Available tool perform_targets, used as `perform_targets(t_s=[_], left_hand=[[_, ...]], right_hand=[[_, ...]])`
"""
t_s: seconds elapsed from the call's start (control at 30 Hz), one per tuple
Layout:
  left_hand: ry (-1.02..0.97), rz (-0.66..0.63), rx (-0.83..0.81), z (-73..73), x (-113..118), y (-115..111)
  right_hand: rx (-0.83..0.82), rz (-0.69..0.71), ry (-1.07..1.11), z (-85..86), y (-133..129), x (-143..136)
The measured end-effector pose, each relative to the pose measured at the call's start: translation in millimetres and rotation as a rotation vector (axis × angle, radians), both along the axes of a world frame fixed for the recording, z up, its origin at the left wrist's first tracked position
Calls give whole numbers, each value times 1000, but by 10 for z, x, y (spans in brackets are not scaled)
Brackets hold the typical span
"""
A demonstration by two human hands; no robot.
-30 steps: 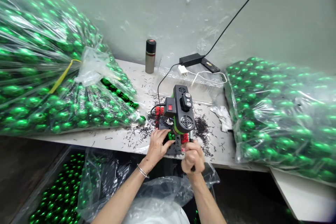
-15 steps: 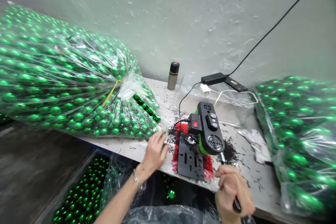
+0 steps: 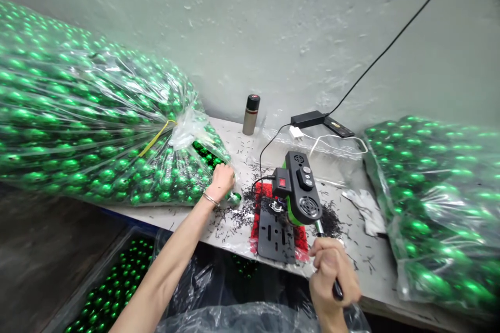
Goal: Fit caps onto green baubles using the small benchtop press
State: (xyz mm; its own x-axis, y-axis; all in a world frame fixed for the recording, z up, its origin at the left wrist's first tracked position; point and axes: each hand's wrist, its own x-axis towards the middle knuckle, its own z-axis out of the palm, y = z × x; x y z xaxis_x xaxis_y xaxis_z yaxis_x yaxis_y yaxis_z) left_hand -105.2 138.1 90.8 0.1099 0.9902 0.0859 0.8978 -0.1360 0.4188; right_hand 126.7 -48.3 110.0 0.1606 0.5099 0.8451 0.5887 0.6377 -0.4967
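My left hand (image 3: pixel 222 179) is at the slit in the big plastic bag of shiny green balls (image 3: pixel 117 166). Its fingers are curled in, and what they hold, if anything, is hidden. One green ball (image 3: pixel 235 198) lies by the wrist, at the bag's edge. My right hand (image 3: pixel 334 273) is wrapped around the black-gripped lever (image 3: pixel 338 290) of a small press machine (image 3: pixel 307 187). The machine has a black head with green sides, a red switch and a slotted black base plate (image 3: pixel 275 239) on red material.
Small black bits (image 3: pixel 242 213) are scattered on the white table. A bottle (image 3: pixel 250 114), a power adapter (image 3: pixel 308 118) and white gloves (image 3: pixel 367 210) lie behind and right. Another bag of green balls (image 3: pixel 437 208) stands right. A bin of green balls (image 3: pixel 113 286) is below left.
My left hand has moved from beside the machine, left and up to the bag's slit, and its fingers have curled. My right hand stays on the lever. The view has shifted slightly.
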Motion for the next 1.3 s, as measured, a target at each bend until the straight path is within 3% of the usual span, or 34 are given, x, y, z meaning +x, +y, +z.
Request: perform_targets(t_s=[0.1, 0.17, 0.27, 0.37, 0.47, 0.6, 0.77, 0.87, 1.1, 1.3], left_hand=[[-191, 18, -23, 68, -106, -234], [-620, 21, -108, 61, -127, -462], [-1386, 37, -328, -65, 7, -805], [-1652, 83, -474, -284, 287, -1046], [-1596, 96, -510, -509, 557, -1164], [-1309, -11, -401, -687, 744, -1230], [-841, -173, -145, -702, 799, -1297], [-684, -218, -30, -708, 826, -1319], [-561, -283, 169, -829, 862, -1359], [-494, -293, 254, -814, 911, -1386]], right_hand=[[-14, 19, 7, -5, -4, 7], [-14, 17, 15, 0, 0, 5], [-9, 2, 16, 17, 9, 0], [-12, -8, -5, 38, 9, 2], [-28, -10, -16, 63, 6, 1], [-26, -14, -9, 86, 10, -8], [-31, -9, -4, 73, 3, -14], [-48, -7, 0, 65, -6, -13], [-59, -17, -4, 49, -14, -6], [-50, -16, -6, -13, -18, 11]])
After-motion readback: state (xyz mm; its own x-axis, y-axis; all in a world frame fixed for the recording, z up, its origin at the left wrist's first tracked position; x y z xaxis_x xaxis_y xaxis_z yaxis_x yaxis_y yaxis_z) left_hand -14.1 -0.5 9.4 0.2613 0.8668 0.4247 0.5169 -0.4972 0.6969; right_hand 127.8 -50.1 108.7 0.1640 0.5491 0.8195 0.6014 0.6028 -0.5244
